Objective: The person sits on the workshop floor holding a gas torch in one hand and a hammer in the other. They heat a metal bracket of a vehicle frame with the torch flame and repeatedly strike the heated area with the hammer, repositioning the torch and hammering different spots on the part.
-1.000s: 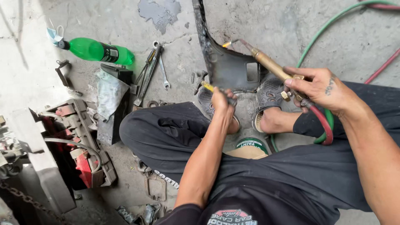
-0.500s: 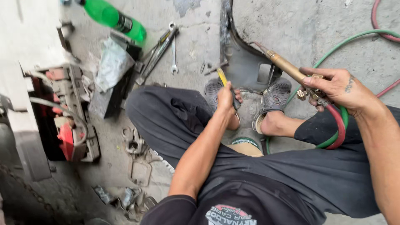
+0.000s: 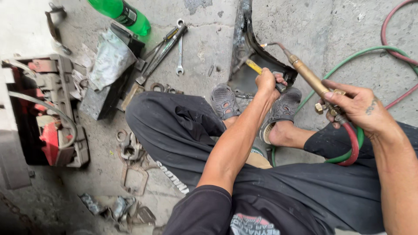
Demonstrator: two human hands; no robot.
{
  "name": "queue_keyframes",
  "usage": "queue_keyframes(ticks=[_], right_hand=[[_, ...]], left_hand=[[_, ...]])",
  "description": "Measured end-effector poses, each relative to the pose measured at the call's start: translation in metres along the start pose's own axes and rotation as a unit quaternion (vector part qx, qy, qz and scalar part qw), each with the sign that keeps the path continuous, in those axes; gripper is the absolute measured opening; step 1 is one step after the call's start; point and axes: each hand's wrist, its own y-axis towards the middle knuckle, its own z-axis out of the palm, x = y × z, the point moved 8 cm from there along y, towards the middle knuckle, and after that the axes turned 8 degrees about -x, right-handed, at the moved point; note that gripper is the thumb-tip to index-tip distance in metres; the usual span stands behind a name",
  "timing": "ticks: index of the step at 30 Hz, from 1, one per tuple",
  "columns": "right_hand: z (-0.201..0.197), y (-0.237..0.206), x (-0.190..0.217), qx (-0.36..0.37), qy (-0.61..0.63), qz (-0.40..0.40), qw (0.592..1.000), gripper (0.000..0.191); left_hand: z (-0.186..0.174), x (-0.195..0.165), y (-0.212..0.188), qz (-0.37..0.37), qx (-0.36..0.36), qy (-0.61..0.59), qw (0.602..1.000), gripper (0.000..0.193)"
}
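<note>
My right hand point(image 3: 359, 106) grips the lit brass torch point(image 3: 307, 76), its small flame at the blackened metal part point(image 3: 248, 52). My left hand point(image 3: 267, 82) clenches a yellow-handled tool point(image 3: 254, 66) against it; I judge the heating barely begun, nothing glowing yet.

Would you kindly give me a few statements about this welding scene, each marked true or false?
1. The right hand holds a brass torch. True.
2. The left hand is empty. False: it grips a yellow-handled tool at the dark metal part.
3. The green bottle stands upright. False: it lies on its side on the floor.
4. A green hose and a red hose run across the concrete on the right. True.
5. A wrench lies on the floor beyond the person's knees. True.
</note>
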Motion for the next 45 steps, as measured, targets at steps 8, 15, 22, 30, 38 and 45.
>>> queue_keyframes(ticks=[8,15,22,30,38,45], right_hand=[[0.015,0.009,0.0,0.025,-0.026,-0.004,0.999,0.057],[0.013,0.001,0.0,0.029,-0.021,-0.002,0.999,0.055],[0.011,0.007,-0.002,0.029,-0.028,0.013,0.999,0.055],[0.003,0.007,-0.012,0.031,-0.002,0.025,0.999,0.058],[-0.001,0.003,-0.016,0.022,0.012,0.025,0.999,0.056],[-0.009,0.001,0.012,0.008,-0.001,-0.067,0.998,0.055]], left_hand=[[-0.078,-0.092,-0.003,0.169,-0.013,-0.043,0.985,0.029],[-0.008,0.0,0.007,0.028,-0.023,0.032,0.999,0.025],[-0.096,-0.088,0.001,0.183,-0.052,0.024,0.981,0.038],[-0.02,-0.009,0.008,0.061,0.055,0.156,0.984,0.038],[-0.076,-0.045,0.007,0.158,-0.146,0.072,0.974,0.048],[-0.046,0.023,-0.006,0.038,0.039,0.265,0.963,0.03]])
